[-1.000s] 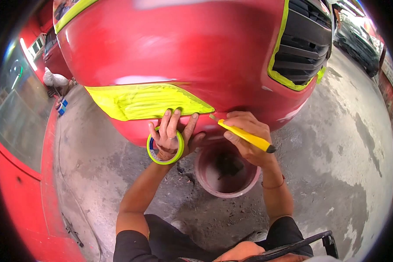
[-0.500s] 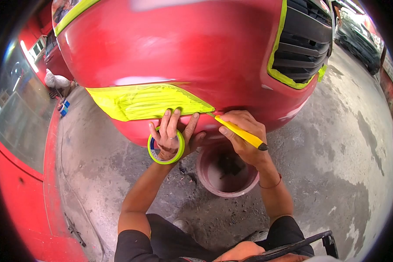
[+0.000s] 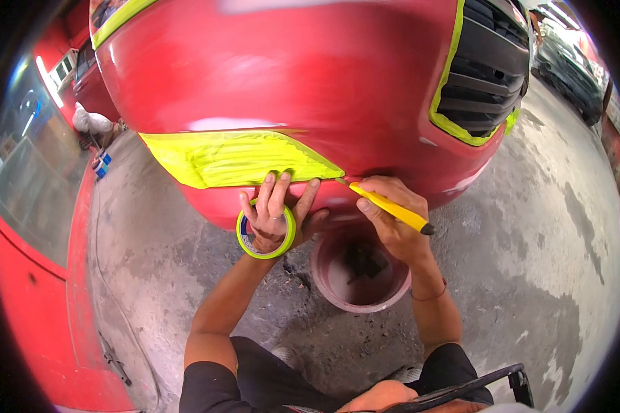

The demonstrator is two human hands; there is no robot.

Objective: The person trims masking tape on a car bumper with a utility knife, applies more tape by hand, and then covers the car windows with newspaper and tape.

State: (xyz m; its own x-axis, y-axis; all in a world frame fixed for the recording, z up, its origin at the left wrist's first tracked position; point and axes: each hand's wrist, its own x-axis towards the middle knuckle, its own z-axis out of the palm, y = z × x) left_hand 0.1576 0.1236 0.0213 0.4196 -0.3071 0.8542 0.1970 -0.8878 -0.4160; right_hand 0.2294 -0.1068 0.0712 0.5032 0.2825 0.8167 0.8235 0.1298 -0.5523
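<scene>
A red car bumper (image 3: 255,76) fills the upper middle of the view. Yellow-green masking tape (image 3: 234,160) in overlapping strips covers a tapered recess low on it. My left hand (image 3: 272,213) lies with fingers spread, fingertips pressing along the lower edge of this taped patch. A roll of the same tape (image 3: 241,240) hangs looped around that hand. In my right hand (image 3: 396,220), closed around its handle, is a yellow utility knife (image 3: 399,213) with a black end. Its blade points left, at the right-hand corner of the taped patch; whether it cuts in cannot be made out.
Below the bumper a round pinkish tub (image 3: 324,292) with something dark inside stands on the stained concrete floor (image 3: 503,289). A black grille (image 3: 482,76) edged with tape is at upper right. Left are a red-framed glass partition (image 3: 34,213), a small can (image 3: 101,165) and a cable.
The knife tip has shifted slightly right relative to the taped corner, its blade now lying closer to the tape's lower edge. My left hand keeps its place, and the whole view has moved a little.
</scene>
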